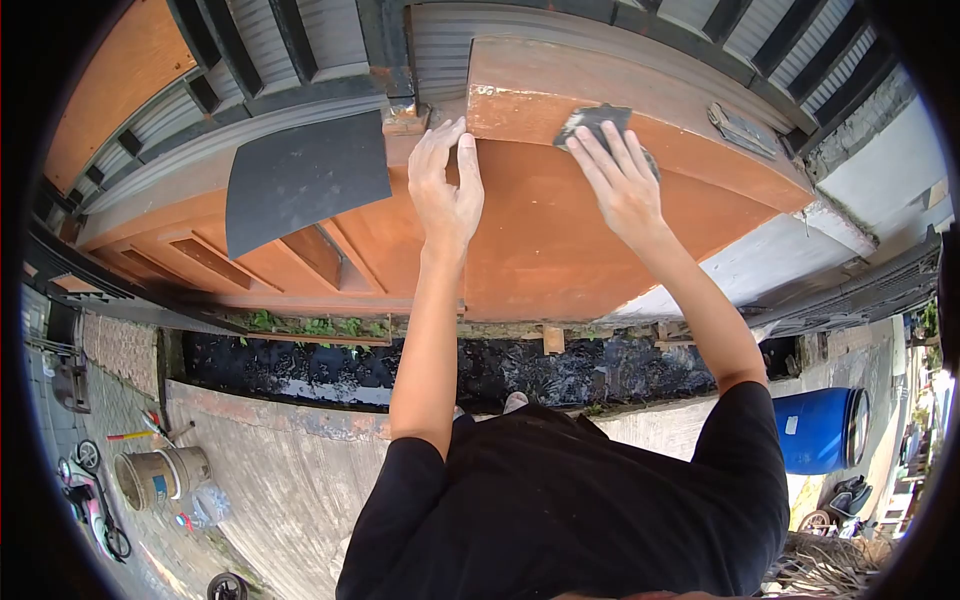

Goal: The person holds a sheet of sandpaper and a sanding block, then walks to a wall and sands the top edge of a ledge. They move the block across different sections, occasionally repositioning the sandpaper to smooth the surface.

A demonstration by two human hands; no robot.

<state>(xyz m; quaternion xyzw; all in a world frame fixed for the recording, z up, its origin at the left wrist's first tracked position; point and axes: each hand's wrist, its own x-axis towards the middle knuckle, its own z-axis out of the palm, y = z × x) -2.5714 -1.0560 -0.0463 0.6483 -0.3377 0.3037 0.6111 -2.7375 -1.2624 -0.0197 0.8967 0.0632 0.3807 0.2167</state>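
My right hand (622, 182) presses a dark, dusty piece of sandpaper (597, 122) against the upper edge of the orange-painted wall (560, 235), holding it under the fingers. To its left, my left hand (445, 188) rests at the corner of the raised wall section, thumb apart from the fingers and nothing visible in it. Pale dust covers its fingertips. A larger dark sheet (308, 178), which looks like sandpaper, lies over the wall's top edge at left and hangs down its front.
A small flat dark object (742, 132) lies on the ledge at right. Black metal railings (390, 50) stand behind the wall. A ditch with dark water (300, 365) runs along its foot. Buckets (150, 477) stand at lower left, a blue barrel (815, 430) at right.
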